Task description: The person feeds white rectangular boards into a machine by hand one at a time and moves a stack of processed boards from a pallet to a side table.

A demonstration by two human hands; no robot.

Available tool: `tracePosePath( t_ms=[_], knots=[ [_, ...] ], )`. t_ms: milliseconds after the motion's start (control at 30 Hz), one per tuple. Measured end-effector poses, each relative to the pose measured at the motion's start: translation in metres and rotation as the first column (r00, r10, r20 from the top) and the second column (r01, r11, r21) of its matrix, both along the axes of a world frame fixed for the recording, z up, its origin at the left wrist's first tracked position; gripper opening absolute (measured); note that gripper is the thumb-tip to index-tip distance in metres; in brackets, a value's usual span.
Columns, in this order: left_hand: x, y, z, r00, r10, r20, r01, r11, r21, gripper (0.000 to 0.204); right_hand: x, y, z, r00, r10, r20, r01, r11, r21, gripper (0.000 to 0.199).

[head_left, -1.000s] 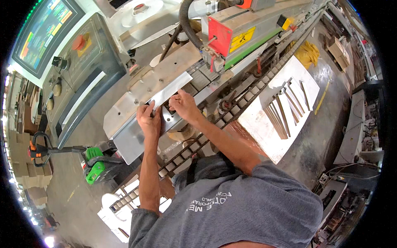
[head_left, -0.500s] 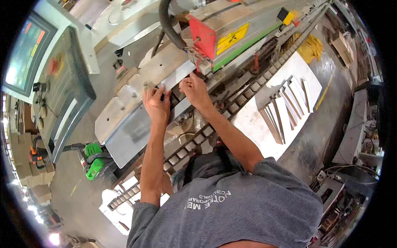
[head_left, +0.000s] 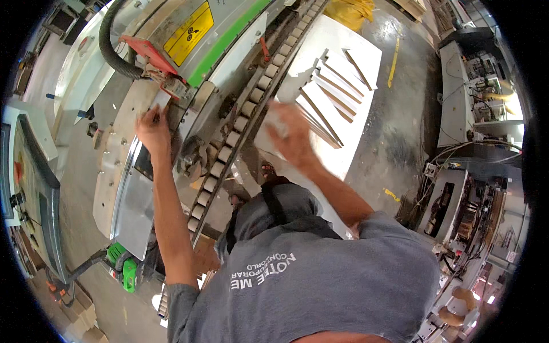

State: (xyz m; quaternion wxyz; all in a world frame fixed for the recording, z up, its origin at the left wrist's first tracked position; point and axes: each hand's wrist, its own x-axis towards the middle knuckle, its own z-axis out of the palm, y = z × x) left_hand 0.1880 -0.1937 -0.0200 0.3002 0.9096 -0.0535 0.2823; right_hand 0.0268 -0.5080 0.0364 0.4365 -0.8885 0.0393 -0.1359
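Observation:
At the steel edge of a long machine, my left hand [head_left: 153,127] is closed, fingertips pinched together just below the red guard [head_left: 150,56]. What it pinches, if anything, is hidden by the fingers. My right hand [head_left: 293,134], blurred by motion, reaches over the near side of a white board [head_left: 354,57], fingers and thumb apart and nothing seen in them. Beyond its fingertips, several narrow white strips with brown edges [head_left: 329,94] lie side by side on that board.
A roller track [head_left: 233,138] runs between the machine and the board. The machine carries a ribbed hose [head_left: 108,40] and a yellow label [head_left: 189,33]. A control panel [head_left: 37,194] stands at left, with a green tool [head_left: 127,268] below it. Yellow cloth [head_left: 350,12] lies at the far end.
My right hand has left the machine edge and swung right over the white board. My left hand stays at the machine near the red guard. The whole view has turned rightward.

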Motion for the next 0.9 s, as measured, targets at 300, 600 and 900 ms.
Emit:
tracePosePath(
  t_ms=[300, 600, 900],
  knots=[
    [-0.033, -0.023, 0.012, 0.997, 0.047, 0.063, -0.047, 0.999, -0.008, 0.039, -0.012, -0.143, -0.034, 0.956, -0.217, -0.198, 0.05, 0.785, -0.618, 0.056],
    [-0.199, -0.058, 0.056, 0.961, -0.213, -0.174, 0.12, 0.894, -0.431, 0.059, 0.003, -0.108, 0.018, 0.995, 0.087, -0.049, -0.082, 0.992, 0.098, 0.047],
    [-0.246, -0.009, 0.067, 0.986, -0.152, -0.072, 0.079, 0.794, -0.602, 0.061, 0.021, 0.156, 0.029, 0.761, 0.646, -0.063, -0.278, 0.413, 0.867, 0.059]
  ],
)
